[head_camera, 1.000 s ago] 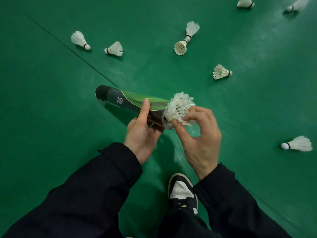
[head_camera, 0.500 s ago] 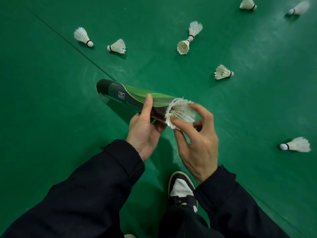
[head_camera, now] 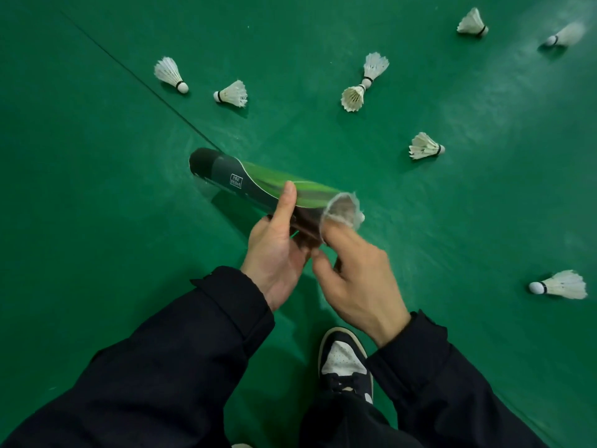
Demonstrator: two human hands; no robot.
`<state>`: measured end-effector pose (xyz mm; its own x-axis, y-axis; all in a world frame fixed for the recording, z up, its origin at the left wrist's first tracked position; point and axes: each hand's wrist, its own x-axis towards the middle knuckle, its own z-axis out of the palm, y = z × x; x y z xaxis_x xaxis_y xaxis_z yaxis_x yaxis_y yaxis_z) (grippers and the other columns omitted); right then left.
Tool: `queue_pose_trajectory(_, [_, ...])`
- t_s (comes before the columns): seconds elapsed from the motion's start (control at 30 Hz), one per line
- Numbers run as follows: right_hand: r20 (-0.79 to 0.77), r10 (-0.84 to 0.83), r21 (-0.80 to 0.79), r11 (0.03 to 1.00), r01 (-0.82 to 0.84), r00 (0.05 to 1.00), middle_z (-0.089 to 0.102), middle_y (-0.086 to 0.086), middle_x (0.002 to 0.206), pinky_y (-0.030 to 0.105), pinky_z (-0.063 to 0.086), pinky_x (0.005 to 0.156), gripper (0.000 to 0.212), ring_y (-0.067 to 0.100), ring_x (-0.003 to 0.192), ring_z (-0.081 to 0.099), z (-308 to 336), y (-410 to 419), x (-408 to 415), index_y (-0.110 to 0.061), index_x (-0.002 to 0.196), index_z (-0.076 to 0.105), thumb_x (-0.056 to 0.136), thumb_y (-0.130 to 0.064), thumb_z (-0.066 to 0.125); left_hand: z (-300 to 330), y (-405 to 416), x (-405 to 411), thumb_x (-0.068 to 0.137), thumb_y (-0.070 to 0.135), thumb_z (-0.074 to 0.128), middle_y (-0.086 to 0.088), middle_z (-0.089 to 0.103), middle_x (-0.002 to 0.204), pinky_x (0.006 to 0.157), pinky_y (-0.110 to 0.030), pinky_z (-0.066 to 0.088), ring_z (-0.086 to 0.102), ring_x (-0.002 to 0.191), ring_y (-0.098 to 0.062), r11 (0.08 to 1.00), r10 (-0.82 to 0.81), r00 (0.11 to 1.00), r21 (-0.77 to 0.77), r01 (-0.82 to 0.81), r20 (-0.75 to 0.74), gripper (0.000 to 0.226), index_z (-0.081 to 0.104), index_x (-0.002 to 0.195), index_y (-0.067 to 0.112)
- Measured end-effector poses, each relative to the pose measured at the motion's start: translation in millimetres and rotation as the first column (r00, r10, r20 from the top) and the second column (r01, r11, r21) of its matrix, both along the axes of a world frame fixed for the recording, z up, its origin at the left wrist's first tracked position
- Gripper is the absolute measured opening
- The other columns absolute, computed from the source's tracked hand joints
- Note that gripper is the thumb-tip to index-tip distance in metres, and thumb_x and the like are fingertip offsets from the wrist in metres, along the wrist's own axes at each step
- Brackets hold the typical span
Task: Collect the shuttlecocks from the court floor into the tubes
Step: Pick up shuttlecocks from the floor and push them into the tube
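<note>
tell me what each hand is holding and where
Left hand grips the shuttlecock tube near its open end; right hand touches the shuttlecock feathers there.

shuttlecock [head_camera: 343, 210] now sunk deeper into tube [head_camera: 258, 185] mouth; right hand [head_camera: 358, 282] seemingly drawn back, blurred

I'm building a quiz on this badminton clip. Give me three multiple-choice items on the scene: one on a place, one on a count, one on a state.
1. Where is the tube?
A. flat on the floor
B. held in the left hand
C. under the shoe

2. How many shuttlecocks lie loose on the floor?
A. three
B. five
C. eight

3. What state is the shuttlecock at the tube's mouth in?
A. feather skirt sticking out
B. fully outside
C. crushed flat

Answers:
1 B: fingers wrap the tube.
2 C: eight lie scattered.
3 A: skirt rim shows at the opening by the right hand.
</note>
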<state>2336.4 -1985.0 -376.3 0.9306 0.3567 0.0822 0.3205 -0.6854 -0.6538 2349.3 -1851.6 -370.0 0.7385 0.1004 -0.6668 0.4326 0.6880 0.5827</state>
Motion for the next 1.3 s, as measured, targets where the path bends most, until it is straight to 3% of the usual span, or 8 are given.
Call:
queue_pose_trajectory(0.13, [-0.354,0.009,0.05,0.999,0.009,0.935,0.073,0.001,0.095,0.043,0.058,0.07,0.044,0.025,0.074,0.068,-7,12,15,-0.022,0.118,0.061,0.084,-0.049,0.055,0,-2,-2,0.092,0.049,0.075,-0.017,0.074,0.127,0.082,-0.033,0.062,0.075,0.11,-0.03,0.995,0.001,1.0,0.103,-0.002,0.001,0.082,0.045,0.149,-0.001])
queue_pose_trajectory(0.3, [-0.052,-0.076,0.325,0.941,0.089,0.996,0.064,-0.021,0.095,0.023,0.043,0.059,0.015,0.009,0.058,0.051,-4,8,2,-0.023,0.106,0.069,0.092,-0.024,0.065,5,7,4,0.102,0.045,0.06,-0.025,0.069,0.132,0.078,-0.03,0.062,0.072,0.103,-0.028,0.994,0.096,0.994,0.039,-0.098,0.044,0.066,0.056,0.14,-0.009])
queue_pose_trajectory(0.5, [-0.407,0.119,0.211,0.977,-0.034,0.906,0.066,-0.003,0.067,0.042,0.055,0.056,0.025,0.023,0.057,0.065,-13,17,17,-0.018,0.091,0.065,0.099,-0.038,0.054,-8,0,-4,0.098,0.045,0.068,-0.023,0.073,0.127,0.078,-0.034,0.063,0.074,0.113,-0.036,0.993,0.092,0.995,0.073,-0.089,-0.029,0.069,0.053,0.141,-0.007])
queue_pose_trajectory(0.67, [-0.291,-0.184,0.615,0.716,0.331,0.939,0.075,-0.003,0.089,0.028,0.048,0.051,0.024,0.02,0.055,0.06,-31,3,22,-0.023,0.095,0.07,0.097,-0.037,0.052,-5,20,7,0.101,0.039,0.064,-0.025,0.068,0.133,0.093,-0.038,0.062,0.071,0.105,-0.026,0.973,0.226,0.973,0.054,-0.223,-0.053,0.063,0.053,0.141,-0.008])
queue_pose_trajectory(0.87, [-0.203,-0.19,-0.277,0.952,0.129,0.961,0.047,-0.001,0.157,0.045,0.053,0.097,0.043,0.028,0.127,0.06,-135,-14,97,-0.024,0.137,0.058,0.096,-0.015,0.049,-10,29,10,0.1,0.039,0.065,-0.013,0.069,0.121,0.085,-0.032,0.062,0.066,0.102,-0.023,0.967,0.248,0.96,0.095,-0.237,-0.128,0.061,0.054,0.143,-0.003])
queue_pose_trajectory(1.07, [0.007,0.098,-0.653,0.754,-0.07,0.995,0.057,0.018,0.119,0.046,0.055,0.07,0.034,0.036,0.092,0.059,-159,-34,113,-0.005,0.121,0.062,0.088,0.002,0.054,-12,24,13,0.101,0.04,0.064,-0.018,0.067,0.139,0.09,-0.036,0.062,0.066,0.108,-0.025,0.973,0.229,0.963,0.06,-0.222,-0.145,0.056,0.061,0.138,-0.001])
queue_pose_trajectory(1.2, [-0.019,-0.182,-0.478,0.865,0.151,0.983,0.064,0.015,0.102,0.048,0.056,0.077,0.026,0.034,0.091,0.061,-144,-60,106,-0.004,0.111,0.073,0.097,-0.007,0.051,-11,15,17,0.1,0.04,0.065,-0.018,0.069,0.136,0.089,-0.035,0.062,0.067,0.106,-0.024,0.978,0.208,0.967,0.028,-0.207,-0.147,0.056,0.061,0.139,0.0])
queue_pose_trajectory(1.3, [-0.259,-0.479,0.154,0.837,0.525,0.839,0.071,0.004,0.105,0.039,0.057,0.092,0.019,0.018,0.097,0.067,-83,-63,79,-0.018,0.113,0.075,0.1,-0.017,0.06,-10,9,19,0.1,0.039,0.065,-0.017,0.071,0.13,0.089,-0.035,0.063,0.068,0.107,-0.024,0.982,0.19,0.971,0.019,-0.19,-0.141,0.057,0.06,0.14,-0.001])
